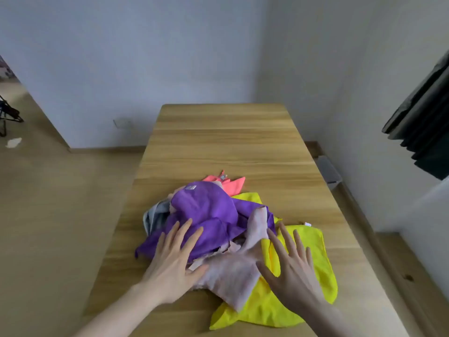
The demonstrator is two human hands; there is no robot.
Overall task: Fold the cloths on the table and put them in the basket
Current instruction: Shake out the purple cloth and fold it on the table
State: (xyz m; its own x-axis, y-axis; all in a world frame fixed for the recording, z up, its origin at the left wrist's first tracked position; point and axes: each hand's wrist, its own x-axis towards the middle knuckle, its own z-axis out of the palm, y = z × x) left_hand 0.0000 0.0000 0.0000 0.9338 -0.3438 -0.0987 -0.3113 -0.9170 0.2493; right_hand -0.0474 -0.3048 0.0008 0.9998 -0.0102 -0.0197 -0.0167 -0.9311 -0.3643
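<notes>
A heap of cloths lies on the near half of the wooden table [218,132]. A purple cloth [206,210] is on top. A pale pink cloth [233,271] drapes across the front, and a yellow cloth [308,242] spreads under them to the right. A coral cloth [233,184] pokes out at the back and a grey cloth [155,215] at the left. My left hand [172,259] rests flat, fingers spread, on the purple and pink cloths. My right hand [291,266] hovers with fingers spread over the yellow and pink cloths. No basket is in view.
The far half of the table is bare wood. A white wall stands behind it. A dark curtain [422,127] hangs at the right. A grey box [329,171] sits on the floor beside the table's right edge. Black stand legs [9,115] are at far left.
</notes>
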